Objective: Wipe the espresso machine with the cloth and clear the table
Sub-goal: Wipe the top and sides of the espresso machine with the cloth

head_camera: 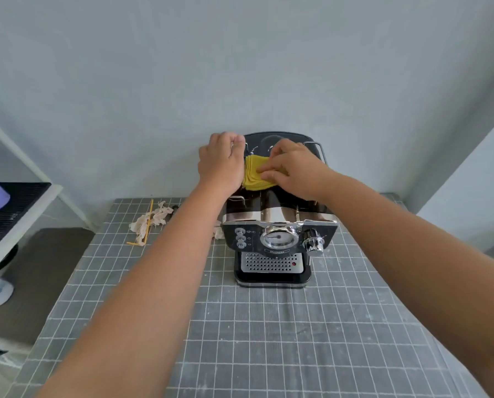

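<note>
Head view: right hand [293, 170] fingers flat, pressing yellow cloth [254, 173] onto espresso machine [277, 225] top; left hand [221, 162] fingers curled over machine's left edge, likely bracing. Crumpled paper [151, 221], left of machine, uncleared on desk [268, 340].

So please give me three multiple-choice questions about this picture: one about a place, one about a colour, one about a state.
1. Where is the cloth?
A. on the floor
B. on top of the espresso machine
C. on the shelf

2. What colour is the cloth?
A. yellow
B. red
C. white

3. What is the right hand doing?
A. turning the knob
B. hanging free
C. pressing on the cloth

Key:
1 B, the cloth lies on top of the espresso machine.
2 A, it is plainly yellow.
3 C, the right hand has its fingers flat on the cloth; the left hand rests at the machine's side.
</note>
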`<state>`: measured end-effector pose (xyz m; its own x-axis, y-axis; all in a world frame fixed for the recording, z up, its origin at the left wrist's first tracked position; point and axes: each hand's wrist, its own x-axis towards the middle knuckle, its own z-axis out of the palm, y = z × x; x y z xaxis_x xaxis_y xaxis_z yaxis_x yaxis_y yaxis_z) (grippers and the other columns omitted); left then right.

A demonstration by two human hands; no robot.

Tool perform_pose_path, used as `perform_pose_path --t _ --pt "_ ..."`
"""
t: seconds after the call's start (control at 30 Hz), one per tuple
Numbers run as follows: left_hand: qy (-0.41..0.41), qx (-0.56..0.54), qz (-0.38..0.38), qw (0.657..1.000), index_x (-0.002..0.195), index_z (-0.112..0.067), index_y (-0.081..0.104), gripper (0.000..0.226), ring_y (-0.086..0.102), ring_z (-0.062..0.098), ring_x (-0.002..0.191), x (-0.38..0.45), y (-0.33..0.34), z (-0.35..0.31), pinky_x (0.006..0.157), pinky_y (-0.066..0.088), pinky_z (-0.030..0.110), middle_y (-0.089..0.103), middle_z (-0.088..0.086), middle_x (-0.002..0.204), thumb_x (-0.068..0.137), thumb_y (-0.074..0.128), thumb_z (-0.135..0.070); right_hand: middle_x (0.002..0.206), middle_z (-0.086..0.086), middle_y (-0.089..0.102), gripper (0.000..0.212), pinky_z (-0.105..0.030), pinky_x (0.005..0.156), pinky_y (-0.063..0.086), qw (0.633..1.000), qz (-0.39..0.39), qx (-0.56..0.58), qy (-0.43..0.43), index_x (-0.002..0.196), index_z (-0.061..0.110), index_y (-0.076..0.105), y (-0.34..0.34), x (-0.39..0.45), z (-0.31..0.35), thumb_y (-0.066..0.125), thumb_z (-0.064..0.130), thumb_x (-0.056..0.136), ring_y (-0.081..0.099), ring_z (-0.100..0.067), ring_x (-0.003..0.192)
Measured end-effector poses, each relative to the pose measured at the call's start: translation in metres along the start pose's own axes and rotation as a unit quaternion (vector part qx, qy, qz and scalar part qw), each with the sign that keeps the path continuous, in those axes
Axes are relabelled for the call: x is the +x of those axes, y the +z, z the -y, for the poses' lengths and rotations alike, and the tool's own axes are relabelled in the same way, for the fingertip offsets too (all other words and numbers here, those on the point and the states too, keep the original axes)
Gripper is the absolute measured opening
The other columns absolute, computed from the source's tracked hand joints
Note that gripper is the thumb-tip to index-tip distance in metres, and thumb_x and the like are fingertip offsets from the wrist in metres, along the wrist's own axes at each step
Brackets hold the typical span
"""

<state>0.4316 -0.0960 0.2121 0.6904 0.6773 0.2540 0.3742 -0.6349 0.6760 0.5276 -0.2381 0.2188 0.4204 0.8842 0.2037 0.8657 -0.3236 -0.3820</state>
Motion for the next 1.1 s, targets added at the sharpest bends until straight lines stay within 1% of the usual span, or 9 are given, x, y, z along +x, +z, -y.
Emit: perform_pose_path --t 0.1,0.2,0.3,0.37,0.5,0.57,0.8,1.0,1.1 --pt "0.008 0.016 0.036 0.999 0.114 -0.018 0.059 0.042 0.046 0.032 0.12 0.01 0.008 -0.001 0.097 0.037 0.04 0.056 0.006 0.125 0.102 0.027 -0.042 0.116 -0.005 0.05 0.027 -0.033 0.102 0.034 1.0 -0.004 0.013 0.02 0.115 0.023 0.071 -0.003 0.017 -0.009 0.061 0.032 0.092 0.048 -0.028 0.114" --pt "-0.003 -0.01 0.047 0.999 0.1 -0.014 0.056 0.051 0.05 0.035 0.113 0.008 0.009 -0.003 0.093 0.041 0.046 0.059 0.009 0.108 0.101 0.017 -0.047 0.117 -0.002 0.049 0.029 -0.025 0.089 0.03 0.999 -0.016 0.012 0.042 0.119 0.024 0.068 -0.006 0.03 -0.014 0.057 0.033 0.094 0.047 -0.022 0.115" --pt "-0.026 -0.048 0.056 0.997 0.123 -0.013 0.055 0.059 0.045 0.032 0.125 0.004 0.009 -0.004 0.104 0.037 0.047 0.057 0.011 0.127 0.102 0.013 -0.049 0.122 -0.003 0.047 0.033 -0.028 0.088 0.03 0.998 -0.013 -0.007 0.061 0.126 0.028 0.064 -0.005 0.044 -0.02 0.051 0.037 0.097 0.044 -0.023 0.117" --pt "-0.017 -0.04 0.05 0.998 0.124 -0.012 0.055 0.06 0.049 0.032 0.121 0.003 0.009 -0.005 0.102 0.038 0.047 0.059 0.011 0.122 0.102 0.013 -0.049 0.125 -0.005 0.043 0.036 -0.032 0.089 0.031 0.997 -0.003 -0.04 0.072 0.13 0.03 0.059 -0.003 0.052 -0.021 0.043 0.039 0.099 0.042 -0.027 0.117" --pt "-0.006 -0.015 0.034 0.999 0.101 -0.013 0.053 0.054 0.052 0.036 0.106 0.003 0.009 -0.004 0.092 0.043 0.049 0.054 0.004 0.093 0.102 0.013 -0.049 0.125 -0.007 0.039 0.038 -0.031 0.085 0.027 0.993 -0.007 -0.085 0.084 0.129 0.03 0.057 -0.001 0.054 -0.016 0.036 0.041 0.1 0.041 -0.03 0.114" --pt "-0.011 -0.016 0.025 0.999 0.091 -0.017 0.047 0.047 0.052 0.035 0.103 0.002 0.009 -0.004 0.089 0.044 0.047 0.051 0.001 0.089 0.102 0.014 -0.049 0.124 -0.005 0.039 0.038 -0.031 0.085 0.026 0.993 0.0 -0.082 0.086 0.128 0.034 0.057 -0.001 0.049 -0.013 0.04 0.047 0.097 0.039 -0.029 0.115" --pt "-0.013 -0.028 0.027 0.999 0.113 -0.011 0.056 0.057 0.05 0.03 0.109 0.001 0.009 -0.002 0.086 0.036 0.036 0.058 0.006 0.104 0.102 0.013 -0.047 0.117 0.0 0.041 0.043 -0.033 0.099 0.033 0.998 0.031 -0.062 0.01 0.125 0.039 0.06 -0.003 -0.004 0.001 0.055 0.058 0.087 0.041 -0.025 0.106" --pt "-0.01 -0.047 0.033 0.998 0.12 -0.009 0.055 0.058 0.048 0.029 0.115 -0.001 0.007 -0.004 0.087 0.032 0.034 0.06 0.012 0.116 0.103 0.014 -0.046 0.102 -0.001 0.054 0.025 -0.028 0.082 0.038 0.996 0.003 -0.023 -0.087 0.107 0.019 0.072 -0.007 -0.026 0.01 0.062 0.034 0.091 0.048 -0.019 0.085" --pt "-0.006 -0.064 0.031 0.997 0.121 -0.006 0.055 0.059 0.049 0.031 0.119 -0.002 0.005 -0.004 0.094 0.035 0.036 0.06 0.015 0.121 0.103 0.014 -0.045 0.097 0.0 0.058 0.024 -0.027 0.077 0.043 0.996 -0.059 0.064 -0.017 0.102 0.017 0.071 -0.027 -0.012 0.0 0.06 0.036 0.092 0.054 -0.013 0.081"
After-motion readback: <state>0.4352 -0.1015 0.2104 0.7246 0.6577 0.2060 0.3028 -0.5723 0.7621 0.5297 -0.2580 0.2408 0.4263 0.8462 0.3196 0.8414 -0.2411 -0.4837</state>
